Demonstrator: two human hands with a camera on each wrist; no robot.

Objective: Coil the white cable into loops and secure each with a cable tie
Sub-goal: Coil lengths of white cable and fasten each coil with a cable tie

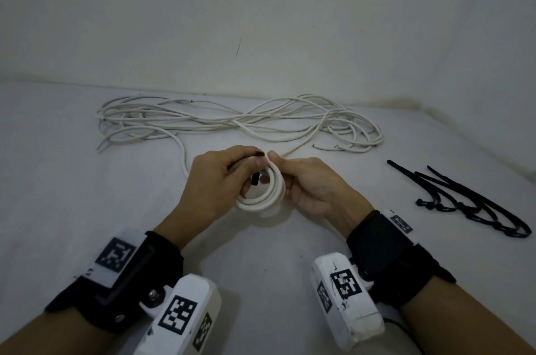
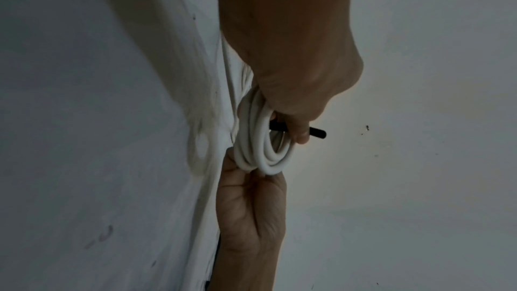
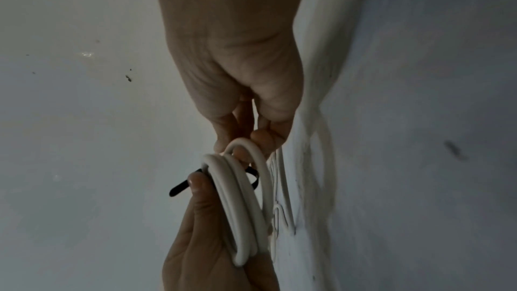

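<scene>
The step in hand seems to be the fastening of a first small coil (image 1: 261, 195). It is made of several turns of the white cable (image 1: 232, 119) and is held a little above the counter (image 1: 87, 195), in the near middle of the scene. The left hand (image 1: 214, 180) has its fingers curled around the left side of the coil, and they also pinch a black cable tie (image 1: 255, 179), which passes across the turns; its short end sticks out past the thumb in the left wrist view. The right hand (image 1: 307, 183) grips the right side of the coil between thumb and fingers. The rest of the cable lies loose in a long tangle at the far side of the counter, and one strand runs from it to the coil. More black cable ties (image 1: 464, 201) lie in a small heap at the right, well apart from the hands. I judge that the next move calls for the tail of the tie to be passed through its head and pulled tight, while the turns are kept together. Whether the tie is already threaded, I cannot tell.
</scene>
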